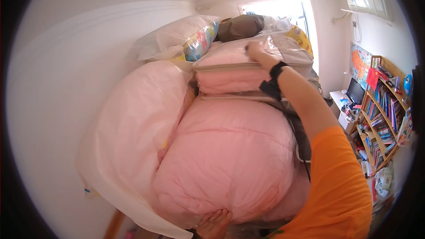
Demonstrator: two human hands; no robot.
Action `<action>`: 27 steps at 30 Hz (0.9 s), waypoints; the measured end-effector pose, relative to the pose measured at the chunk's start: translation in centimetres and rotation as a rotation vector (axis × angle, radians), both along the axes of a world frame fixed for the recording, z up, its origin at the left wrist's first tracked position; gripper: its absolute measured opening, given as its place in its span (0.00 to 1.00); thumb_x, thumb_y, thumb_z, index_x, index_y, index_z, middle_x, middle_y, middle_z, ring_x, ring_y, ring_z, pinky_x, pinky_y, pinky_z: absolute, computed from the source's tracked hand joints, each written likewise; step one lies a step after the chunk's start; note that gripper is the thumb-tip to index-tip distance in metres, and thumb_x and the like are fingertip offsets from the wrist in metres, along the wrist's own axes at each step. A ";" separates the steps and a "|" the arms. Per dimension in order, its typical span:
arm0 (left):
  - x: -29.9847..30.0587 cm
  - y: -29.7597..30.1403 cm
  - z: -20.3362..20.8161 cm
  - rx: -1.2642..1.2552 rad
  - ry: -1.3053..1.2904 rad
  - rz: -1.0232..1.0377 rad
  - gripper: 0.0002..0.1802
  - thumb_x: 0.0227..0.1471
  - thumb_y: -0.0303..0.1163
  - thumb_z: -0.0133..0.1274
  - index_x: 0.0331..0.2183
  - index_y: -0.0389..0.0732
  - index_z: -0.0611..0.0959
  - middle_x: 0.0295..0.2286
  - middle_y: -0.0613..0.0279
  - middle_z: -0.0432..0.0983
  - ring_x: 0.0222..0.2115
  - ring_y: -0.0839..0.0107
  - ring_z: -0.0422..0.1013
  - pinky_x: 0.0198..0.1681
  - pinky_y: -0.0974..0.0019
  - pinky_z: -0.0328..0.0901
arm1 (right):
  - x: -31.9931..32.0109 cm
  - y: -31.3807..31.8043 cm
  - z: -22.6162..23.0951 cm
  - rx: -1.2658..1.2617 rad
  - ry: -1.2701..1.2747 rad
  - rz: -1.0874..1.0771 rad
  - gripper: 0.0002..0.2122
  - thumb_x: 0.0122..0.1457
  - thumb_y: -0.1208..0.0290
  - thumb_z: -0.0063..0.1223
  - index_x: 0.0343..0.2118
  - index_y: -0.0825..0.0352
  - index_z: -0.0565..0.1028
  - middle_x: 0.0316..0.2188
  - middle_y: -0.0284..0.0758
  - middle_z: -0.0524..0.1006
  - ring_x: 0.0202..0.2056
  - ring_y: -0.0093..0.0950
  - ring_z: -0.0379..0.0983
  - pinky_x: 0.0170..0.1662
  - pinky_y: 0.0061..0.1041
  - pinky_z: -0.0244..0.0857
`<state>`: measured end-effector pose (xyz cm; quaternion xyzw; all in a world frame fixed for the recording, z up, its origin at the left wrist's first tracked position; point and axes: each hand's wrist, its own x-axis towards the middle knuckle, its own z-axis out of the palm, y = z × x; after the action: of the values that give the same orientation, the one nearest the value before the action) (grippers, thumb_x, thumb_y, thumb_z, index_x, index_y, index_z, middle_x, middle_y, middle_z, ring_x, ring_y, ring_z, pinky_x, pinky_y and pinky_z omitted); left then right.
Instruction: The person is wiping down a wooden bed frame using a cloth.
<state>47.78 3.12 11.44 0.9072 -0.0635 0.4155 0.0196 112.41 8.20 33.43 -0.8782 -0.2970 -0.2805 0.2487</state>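
Pink quilt bundle (228, 150), wrapped in clear plastic, sits front and centre in the pile, against a large translucent bag (128, 110) on its left. Left hand (214, 224): fingers lie against the bundle's near lower edge; cannot tell whether they grip. Right hand (255, 52): over the top of a clear storage bag (294, 54) behind; fingers blurred, grasp cannot be told. Progress (judgement): bagging and stacking look largely done; what is left cannot be told. Containers: storage bag holds pink bedding (230, 81); translucent bag bulges, contents unclear.

The storage bag (234, 67) lies behind the front bundle (226, 155).
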 end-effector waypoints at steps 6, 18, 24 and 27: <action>0.4 0.2 1.3 0.106 0.170 0.051 0.15 0.43 0.26 0.55 0.37 0.37 0.81 0.35 0.54 0.79 0.36 0.61 0.75 0.40 0.57 0.67 | -11.3 10.0 2.9 -0.207 -0.034 0.757 0.11 0.58 0.68 0.45 0.38 0.66 0.77 0.36 0.44 0.78 0.37 0.37 0.76 0.40 0.35 0.67; 1.4 -0.9 -0.2 -0.083 -0.197 0.112 0.11 0.42 0.25 0.60 0.34 0.42 0.84 0.31 0.59 0.81 0.35 0.66 0.78 0.41 0.63 0.68 | -9.2 -12.3 -3.8 -0.108 -0.290 0.087 0.09 0.55 0.74 0.43 0.36 0.63 0.76 0.33 0.43 0.78 0.37 0.42 0.76 0.40 0.36 0.68; 1.4 -1.0 -0.4 -0.224 -0.214 0.022 0.12 0.44 0.24 0.59 0.36 0.42 0.84 0.34 0.57 0.81 0.37 0.63 0.77 0.43 0.60 0.66 | -13.0 -24.7 0.2 -0.205 0.059 -0.172 0.12 0.53 0.77 0.46 0.41 0.64 0.77 0.36 0.46 0.78 0.38 0.40 0.76 0.43 0.33 0.69; 1.5 -1.0 -0.8 -0.244 -0.231 0.006 0.11 0.45 0.24 0.58 0.36 0.42 0.84 0.34 0.57 0.81 0.38 0.62 0.77 0.44 0.59 0.66 | -16.6 -29.0 1.3 0.532 0.672 0.441 0.16 0.60 0.75 0.46 0.51 0.67 0.70 0.42 0.37 0.76 0.43 0.28 0.74 0.46 0.27 0.70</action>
<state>49.23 2.14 10.64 0.8446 -0.0119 0.5215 0.1211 95.84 -20.76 34.72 -0.7424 -0.2971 0.0121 0.6003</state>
